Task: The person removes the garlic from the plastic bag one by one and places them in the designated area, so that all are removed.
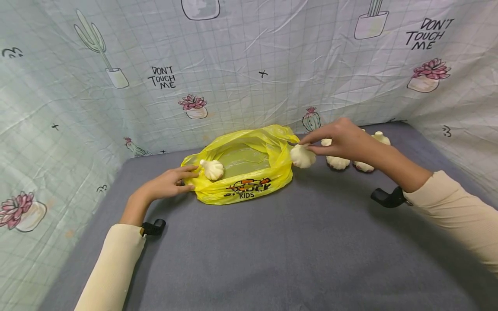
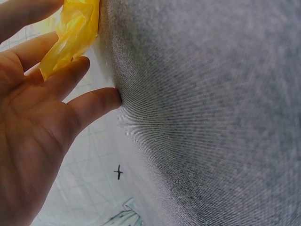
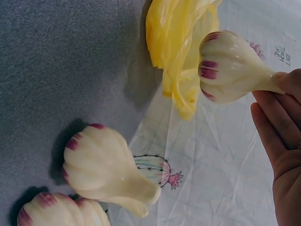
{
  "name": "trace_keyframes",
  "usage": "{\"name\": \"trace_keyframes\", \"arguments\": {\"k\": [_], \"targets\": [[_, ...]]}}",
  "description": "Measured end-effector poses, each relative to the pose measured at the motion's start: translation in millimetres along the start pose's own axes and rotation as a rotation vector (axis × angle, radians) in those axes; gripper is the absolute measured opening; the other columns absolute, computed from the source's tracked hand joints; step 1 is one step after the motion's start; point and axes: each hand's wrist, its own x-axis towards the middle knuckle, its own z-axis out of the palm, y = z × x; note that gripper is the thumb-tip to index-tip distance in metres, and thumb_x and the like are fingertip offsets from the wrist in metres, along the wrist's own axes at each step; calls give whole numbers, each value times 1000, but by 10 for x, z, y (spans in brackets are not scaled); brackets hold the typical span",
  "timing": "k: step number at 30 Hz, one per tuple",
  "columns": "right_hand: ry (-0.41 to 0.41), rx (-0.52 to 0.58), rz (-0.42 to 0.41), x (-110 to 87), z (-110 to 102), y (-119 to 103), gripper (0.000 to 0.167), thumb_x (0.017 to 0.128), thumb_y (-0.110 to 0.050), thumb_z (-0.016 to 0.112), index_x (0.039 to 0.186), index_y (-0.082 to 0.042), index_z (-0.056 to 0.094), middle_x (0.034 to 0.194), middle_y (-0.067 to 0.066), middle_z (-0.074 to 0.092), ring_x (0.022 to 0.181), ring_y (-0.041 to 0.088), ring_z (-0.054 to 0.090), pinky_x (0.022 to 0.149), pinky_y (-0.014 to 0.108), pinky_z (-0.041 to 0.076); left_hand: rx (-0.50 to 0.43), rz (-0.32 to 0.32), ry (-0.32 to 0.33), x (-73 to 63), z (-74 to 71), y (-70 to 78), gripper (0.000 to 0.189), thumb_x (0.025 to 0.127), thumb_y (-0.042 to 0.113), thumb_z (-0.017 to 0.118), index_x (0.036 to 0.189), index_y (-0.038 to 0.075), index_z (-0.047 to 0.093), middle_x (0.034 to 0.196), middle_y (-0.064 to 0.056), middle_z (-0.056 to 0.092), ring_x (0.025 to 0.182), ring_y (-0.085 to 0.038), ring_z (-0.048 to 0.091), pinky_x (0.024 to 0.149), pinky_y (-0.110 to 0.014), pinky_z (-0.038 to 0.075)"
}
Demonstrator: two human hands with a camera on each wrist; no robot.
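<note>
A yellow plastic bag (image 1: 218, 195) with printed lettering lies with its mouth spread wide. One garlic bulb (image 1: 213, 169) sits at the bag's left side, just by the left fingertips. My left hand (image 1: 165, 183) touches the bag's left end with fingers extended; in the left wrist view, bag plastic (image 2: 77, 35) lies against the fingers and the thumb stands apart. By its stem, my right hand (image 1: 346, 138) pinches another garlic bulb (image 3: 225, 68), held up beside the bag's right end. Several more garlic bulbs (image 1: 337, 163) rest on the grey surface behind the right hand, partly covered by it.
The grey cloth surface (image 1: 249, 250) stretches toward me in front of the bag. A patterned curtain (image 1: 241, 65) with cactus drawings rises close behind the bag and along both sides. Each wrist carries a black camera mount (image 1: 387, 197).
</note>
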Motion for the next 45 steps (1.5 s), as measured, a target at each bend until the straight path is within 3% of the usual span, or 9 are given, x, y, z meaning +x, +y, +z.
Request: {"name": "trace_keyframes", "arguments": {"k": [11, 17, 22, 28, 33, 37, 42, 45], "targets": [[-8, -48, 29, -138, -112, 17, 27, 81, -2, 81, 105, -14, 81, 94, -4, 79, 58, -2, 51, 50, 14, 37, -8, -9, -15, 7, -13, -8, 50, 105, 28, 58, 145, -1, 54, 161, -22, 34, 133, -46, 50, 105, -60, 43], [36, -54, 8, -251, -182, 43, 31, 77, 2, 81, 104, -13, 81, 94, -4, 79, 64, -1, 60, 54, 14, 42, -9, -14, -12, 11, -18, 7, 49, 105, 29, 57, 145, 0, 55, 161, -20, 35, 140, -46, 42, 109, -61, 39], [38, -76, 18, -348, -225, 79, 32, 75, 3, 81, 104, -12, 80, 93, -3, 78, 62, -1, 59, 53, 14, 42, -17, -16, -16, 9, -25, 19, 49, 105, 29, 57, 145, 0, 55, 161, -21, 35, 143, -47, 36, 110, -63, 36], [57, -108, 17, -444, -273, 109, 30, 75, 1, 80, 101, -13, 81, 92, -3, 78, 64, -1, 58, 54, 16, 41, -13, -21, -13, 3, -36, 25, 49, 105, 29, 57, 145, 1, 56, 161, -21, 35, 134, -44, 49, 102, -58, 44], [100, -124, 14, -534, -304, 149, 13, 92, -22, 74, 100, -15, 81, 91, -5, 78, 64, -4, 57, 54, 16, 40, -9, -19, -7, 4, -36, 22, 49, 105, 29, 57, 145, 1, 55, 161, -21, 35, 137, -44, 46, 103, -59, 43], [125, -132, 25, -590, -337, 168, 26, 99, -37, 67, 99, -16, 82, 91, -5, 78, 64, -4, 56, 54, 17, 41, -22, -20, -4, 5, -31, 15, 49, 105, 29, 58, 146, 1, 55, 161, -21, 35, 143, -47, 36, 108, -62, 38], [125, -161, 39, -629, -388, 161, 13, 93, -24, 74, 100, -16, 82, 91, -6, 78, 64, -6, 57, 53, 17, 42, -29, -22, -1, 13, -29, 3, 50, 104, 28, 59, 146, 1, 54, 161, -20, 35, 142, -46, 38, 109, -62, 39], [114, -172, 53, -650, -411, 151, 16, 86, -13, 78, 101, -17, 82, 91, -7, 78, 64, -8, 55, 53, 16, 42, -31, -29, 1, 18, -32, -3, 50, 104, 28, 59, 146, 2, 55, 162, -19, 35, 143, -46, 39, 110, -62, 38]]}}
